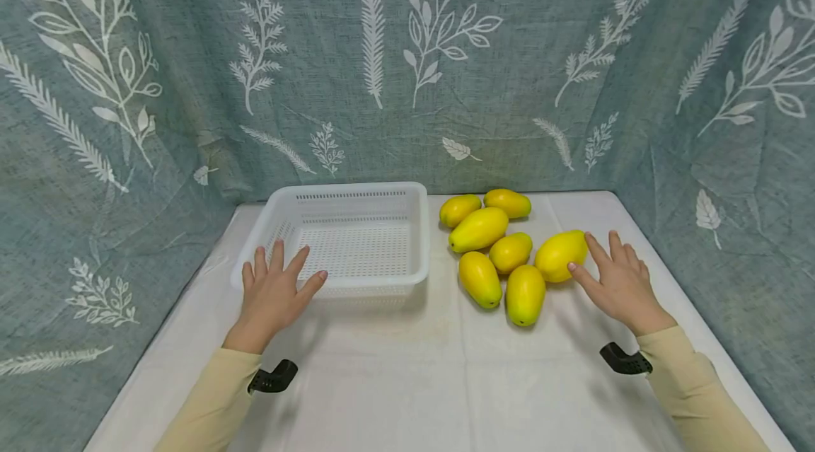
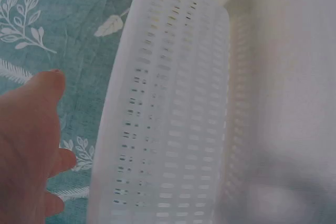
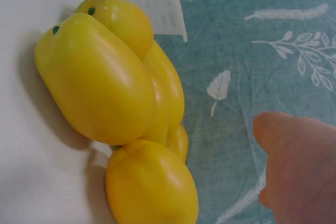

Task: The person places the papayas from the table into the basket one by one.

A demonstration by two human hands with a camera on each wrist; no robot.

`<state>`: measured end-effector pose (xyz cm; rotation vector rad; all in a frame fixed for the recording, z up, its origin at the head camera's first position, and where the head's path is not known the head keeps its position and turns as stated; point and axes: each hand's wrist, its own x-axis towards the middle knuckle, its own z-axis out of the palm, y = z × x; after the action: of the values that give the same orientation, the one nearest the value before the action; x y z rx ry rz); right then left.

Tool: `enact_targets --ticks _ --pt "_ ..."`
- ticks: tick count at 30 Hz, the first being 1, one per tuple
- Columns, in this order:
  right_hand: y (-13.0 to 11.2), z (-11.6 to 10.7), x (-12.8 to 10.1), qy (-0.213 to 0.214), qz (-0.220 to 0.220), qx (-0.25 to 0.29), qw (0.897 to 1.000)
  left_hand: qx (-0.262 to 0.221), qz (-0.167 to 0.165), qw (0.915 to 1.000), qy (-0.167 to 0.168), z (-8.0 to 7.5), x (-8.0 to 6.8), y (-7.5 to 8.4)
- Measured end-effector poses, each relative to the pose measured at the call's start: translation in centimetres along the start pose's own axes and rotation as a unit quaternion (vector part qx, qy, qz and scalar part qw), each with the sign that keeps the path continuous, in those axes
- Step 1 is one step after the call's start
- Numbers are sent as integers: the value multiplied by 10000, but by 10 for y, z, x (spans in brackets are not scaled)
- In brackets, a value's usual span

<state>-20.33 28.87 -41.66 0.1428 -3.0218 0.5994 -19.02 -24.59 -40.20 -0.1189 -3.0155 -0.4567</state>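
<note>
Head view: find mango-shaped yellow fruits (image 1: 479, 229) clustered on white tablecloth (image 1: 395, 374) right of the perforated white basket (image 1: 376, 281), probably for easy reach, with an empty, spread left hand (image 1: 272, 302) over the basket's near-left corner and an equally empty, spread right hand (image 1: 624, 289) beside the rightmost fruit (image 1: 560, 256).

1. Texts, labels, brands, numbers, signs: none legible in the head view or in either wrist view.
2. Basket (image 1: 356, 282), white, slotted: no maker's mark or number readable on rim or walls.
3. Fruits (image 1: 479, 229), yellow: no sticker or lettering readable.
4. Curtain (image 1: 296, 70), grey-green: white printed leaf and sprig motifs, pictorial only; no letters or numerals readable.
5. Tablecloth (image 1: 395, 381), white: no wording readable.
6. Wrist devices (image 1: 274, 376), black, one at each wrist: too small to tell any brand.
</note>
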Motion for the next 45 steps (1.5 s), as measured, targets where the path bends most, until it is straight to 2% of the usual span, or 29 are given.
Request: enact_targets --ticks 10,21,31,33,36,39,41,45 --pt "-3 1 -1 14 -32 9 10000 -44 -107 9999 4 18 -7 -11" --pt "0 4 -1 40 -50 -2 10000 -129 57 9965 825 34 -8 -15" --pt "0 3 1 -33 -10 77 10000 -58 111 9955 943 34 -8 -12" --pt "0 2 4 -59 17 232 9997 -37 101 9955 945 34 -8 -13" --pt "3 0 14 -154 273 742 9968 -15 98 9955 940 34 -8 -13" --pt "9 -1 28 -279 809 1496 9850 -4 97 9956 933 34 -8 -14" --pt "13 -1 36 -266 1235 2086 9698 -15 93 9957 923 34 -8 -14" --pt "20 -1 44 -156 1870 3365 9228 -18 118 9954 947 35 -7 -13"
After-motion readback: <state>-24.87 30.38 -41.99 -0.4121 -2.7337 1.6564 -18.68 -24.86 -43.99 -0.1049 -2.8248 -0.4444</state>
